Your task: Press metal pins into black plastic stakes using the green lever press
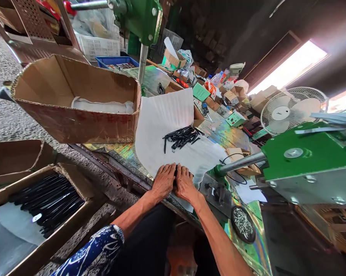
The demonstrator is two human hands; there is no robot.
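Note:
My left hand (163,180) and my right hand (185,183) lie side by side at the near edge of a white sheet (164,115) spread over the bench. Their fingers are curled down together around a small black thing between them, which I cannot make out. Farther up the sheet lies a loose pile of thin black sticks (182,137). A box at my left (40,209) holds several more black sticks on a grey liner.
An open cardboard box (75,122) with white padding stands at the left of the sheet. A green press (308,165) with a steel lever is at the right, another green press (141,19) behind. A round dish of small metal parts (243,224), a fan (288,109) and boxes crowd the bench.

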